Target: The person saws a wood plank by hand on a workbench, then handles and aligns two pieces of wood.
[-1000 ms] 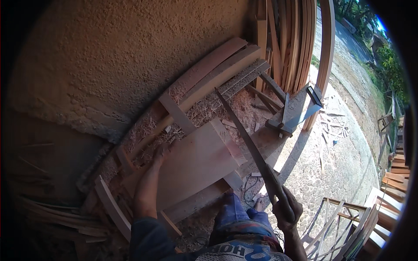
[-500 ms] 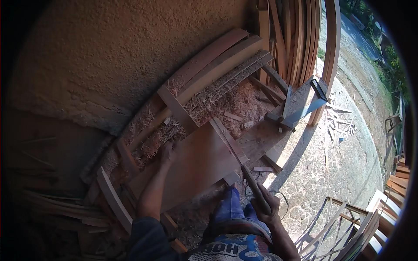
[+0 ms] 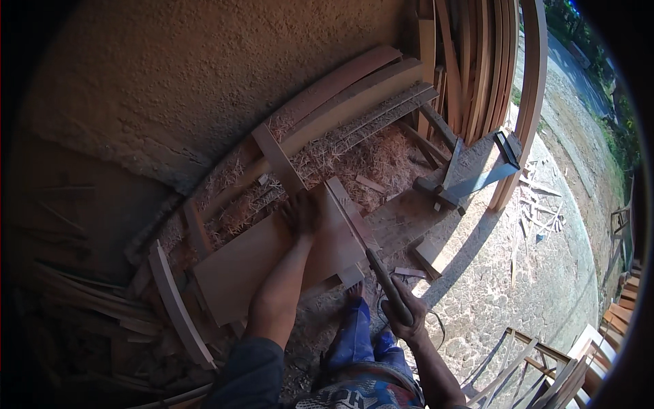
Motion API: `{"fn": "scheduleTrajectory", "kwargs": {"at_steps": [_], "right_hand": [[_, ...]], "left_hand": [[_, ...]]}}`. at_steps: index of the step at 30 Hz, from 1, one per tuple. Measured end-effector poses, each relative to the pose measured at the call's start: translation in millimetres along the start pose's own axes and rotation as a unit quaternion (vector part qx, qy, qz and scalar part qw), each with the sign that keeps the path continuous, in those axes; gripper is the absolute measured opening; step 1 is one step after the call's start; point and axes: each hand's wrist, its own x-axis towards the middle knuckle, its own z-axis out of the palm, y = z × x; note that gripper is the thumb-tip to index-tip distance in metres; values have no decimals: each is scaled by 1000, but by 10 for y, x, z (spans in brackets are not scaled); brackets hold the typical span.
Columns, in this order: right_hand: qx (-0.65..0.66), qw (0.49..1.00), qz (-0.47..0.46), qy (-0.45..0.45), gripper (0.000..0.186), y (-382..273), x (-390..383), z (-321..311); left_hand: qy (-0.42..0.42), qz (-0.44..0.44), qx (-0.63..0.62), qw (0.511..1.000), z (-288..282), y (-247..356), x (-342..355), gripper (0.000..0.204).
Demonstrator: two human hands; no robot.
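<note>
A wide pale board (image 3: 252, 273) lies across a rough wooden support in front of me. My left hand (image 3: 300, 215) presses down on its far part, fingers spread and holding nothing. My right hand (image 3: 410, 315) is closed around the dark handle of a handsaw (image 3: 387, 286). The saw's thin blade is seen nearly edge-on and runs away from me along the board's right end. A narrow strip of wood (image 3: 346, 198) shows just right of the blade. How deep the blade sits in the wood I cannot tell.
Curly wood shavings (image 3: 347, 157) fill the space behind the board, beside long beams (image 3: 354, 102) along a rough wall. Tall planks (image 3: 477, 68) lean at the back right. A black rectangular frame (image 3: 505, 146) joins a blue-grey flat piece. Scrap wood (image 3: 102, 300) lies at left.
My left hand has moved from the board's far left edge rightward, onto its surface nearer the saw. The saw and right hand have shifted slightly left in view.
</note>
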Motion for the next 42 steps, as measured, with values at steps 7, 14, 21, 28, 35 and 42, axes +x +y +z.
{"fn": "scheduleTrajectory", "kwargs": {"at_steps": [7, 14, 21, 28, 35, 42], "right_hand": [[35, 998, 31, -34, 58, 121, -3, -62], [43, 998, 20, -34, 62, 212, 51, -64], [74, 995, 28, -62, 60, 379, 260, 115], [39, 997, 0, -65, 61, 214, -25, -191], [107, 984, 88, -114, 60, 216, 743, 167], [22, 997, 8, -68, 63, 65, -249, -333]], "left_hand": [[-73, -11, -15, 997, -41, 42, -9, 33], [-70, 2, 16, 997, 14, -18, -20, 32], [-102, 24, 22, 994, -107, 93, 44, 31], [-59, 13, 20, 998, 82, -52, -22, 30], [-123, 42, 54, 990, -78, 94, 52, 31], [-59, 21, 5, 998, 102, -143, -48, 34]]}}
